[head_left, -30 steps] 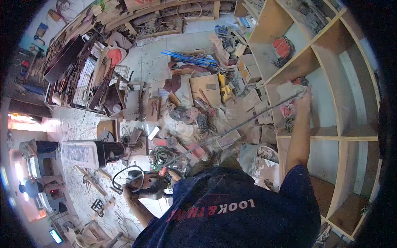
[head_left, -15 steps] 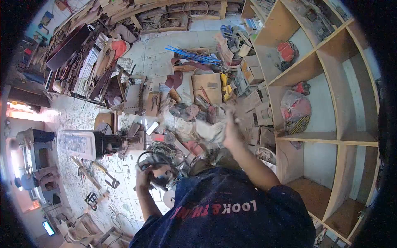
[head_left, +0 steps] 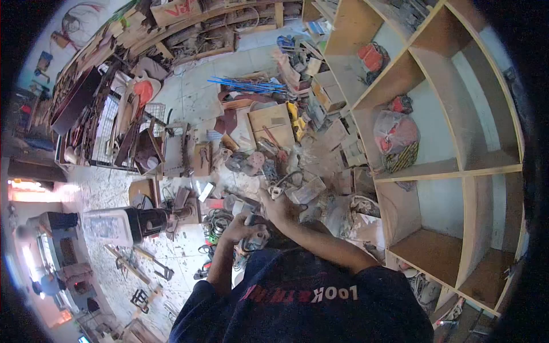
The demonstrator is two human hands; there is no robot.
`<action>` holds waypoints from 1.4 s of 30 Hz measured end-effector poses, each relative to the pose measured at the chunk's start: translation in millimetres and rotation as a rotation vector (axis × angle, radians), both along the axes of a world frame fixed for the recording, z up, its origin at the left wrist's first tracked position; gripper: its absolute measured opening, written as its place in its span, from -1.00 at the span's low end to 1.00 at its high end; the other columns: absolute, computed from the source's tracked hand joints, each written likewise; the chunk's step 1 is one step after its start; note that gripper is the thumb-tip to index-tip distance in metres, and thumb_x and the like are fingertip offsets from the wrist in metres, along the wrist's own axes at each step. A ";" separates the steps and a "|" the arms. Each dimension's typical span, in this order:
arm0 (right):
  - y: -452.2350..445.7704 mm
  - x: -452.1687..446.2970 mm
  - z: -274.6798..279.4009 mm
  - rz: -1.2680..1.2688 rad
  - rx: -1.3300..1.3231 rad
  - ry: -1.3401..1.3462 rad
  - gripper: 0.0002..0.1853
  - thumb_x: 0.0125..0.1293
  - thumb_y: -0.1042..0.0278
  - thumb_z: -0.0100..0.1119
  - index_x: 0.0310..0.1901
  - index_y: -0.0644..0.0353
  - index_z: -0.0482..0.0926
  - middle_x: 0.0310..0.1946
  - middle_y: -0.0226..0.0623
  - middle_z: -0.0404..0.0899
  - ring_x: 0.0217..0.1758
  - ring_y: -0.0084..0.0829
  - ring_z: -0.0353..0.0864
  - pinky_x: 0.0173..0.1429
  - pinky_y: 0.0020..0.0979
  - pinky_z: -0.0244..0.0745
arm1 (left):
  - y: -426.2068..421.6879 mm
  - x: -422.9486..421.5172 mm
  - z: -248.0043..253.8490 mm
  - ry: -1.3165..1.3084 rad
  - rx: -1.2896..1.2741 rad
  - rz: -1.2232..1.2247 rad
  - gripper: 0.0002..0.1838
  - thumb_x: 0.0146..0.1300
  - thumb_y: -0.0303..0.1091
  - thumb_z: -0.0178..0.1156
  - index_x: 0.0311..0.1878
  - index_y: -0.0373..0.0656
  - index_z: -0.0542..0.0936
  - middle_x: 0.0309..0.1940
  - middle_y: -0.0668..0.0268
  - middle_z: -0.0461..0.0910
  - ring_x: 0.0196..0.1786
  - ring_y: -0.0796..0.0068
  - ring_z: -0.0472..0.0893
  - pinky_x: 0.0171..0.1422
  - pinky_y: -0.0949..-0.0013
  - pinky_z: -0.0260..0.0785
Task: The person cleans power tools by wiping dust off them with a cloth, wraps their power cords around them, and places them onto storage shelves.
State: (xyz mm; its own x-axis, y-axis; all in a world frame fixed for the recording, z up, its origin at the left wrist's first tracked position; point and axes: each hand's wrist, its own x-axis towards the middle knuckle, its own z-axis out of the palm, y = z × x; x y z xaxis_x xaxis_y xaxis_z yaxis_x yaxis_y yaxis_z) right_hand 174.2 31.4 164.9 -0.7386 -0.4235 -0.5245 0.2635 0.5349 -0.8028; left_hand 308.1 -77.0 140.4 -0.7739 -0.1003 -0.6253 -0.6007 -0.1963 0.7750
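My left hand (head_left: 242, 228) is closed around a dark hand-held power tool (head_left: 255, 238), close in front of my shirt. Its exact kind is hard to make out. Just ahead and to the right, my right hand (head_left: 279, 210) has its fingers closed. A small pale metallic piece (head_left: 275, 192) and a dark loop of cord show at its fingertips, but what it grips is partly hidden. Coiled cables (head_left: 217, 224) lie on the floor left of my left hand. Round sanding discs (head_left: 255, 160) rest among the clutter beyond my hands.
Wooden shelving (head_left: 420, 177) stands along the right, holding a bag of red items (head_left: 396, 136). A black-and-clear bin (head_left: 134, 224) lies to the left. Cardboard boxes (head_left: 327, 91), a wooden board (head_left: 271, 124) and blue rods (head_left: 246, 86) crowd the floor ahead. Another person (head_left: 51, 223) is at far left.
My left hand has brought the tool right and closer to my body. The right hand has come down and left beside it; the white cloth-like thing it held is no longer visible there.
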 end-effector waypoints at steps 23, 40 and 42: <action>66.6 -51.3 -80.8 0.208 -0.116 -0.446 -0.58 0.33 -0.10 0.10 -0.16 0.15 0.60 -0.42 -0.44 0.59 -0.40 -0.66 0.53 -0.33 -0.51 0.44 | 27.4 -0.4 -37.5 -0.042 -0.104 0.345 -0.58 0.26 -0.12 0.30 0.01 -0.25 0.54 -0.26 0.40 0.57 -0.40 0.64 0.47 -0.44 0.48 0.32; 33.5 12.4 -74.1 -0.101 0.019 -0.795 -0.51 0.19 -0.07 0.29 0.05 0.04 0.54 -0.11 -0.23 0.57 -0.07 -0.29 0.56 -0.17 -0.19 0.48 | 25.7 21.3 -55.5 0.003 0.148 0.267 -0.64 0.03 -0.57 0.35 -0.06 -0.19 0.53 -0.32 0.31 0.62 -0.36 0.48 0.61 -0.28 0.40 0.47; 38.4 14.8 -73.9 -0.147 -0.114 -0.881 -0.52 0.20 -0.07 0.28 0.05 0.04 0.54 -0.14 -0.26 0.58 -0.09 -0.32 0.56 -0.17 -0.21 0.48 | 26.3 21.8 -63.0 0.034 0.164 0.262 -0.65 0.04 -0.56 0.33 -0.06 -0.20 0.54 -0.32 0.31 0.63 -0.36 0.49 0.61 -0.27 0.41 0.47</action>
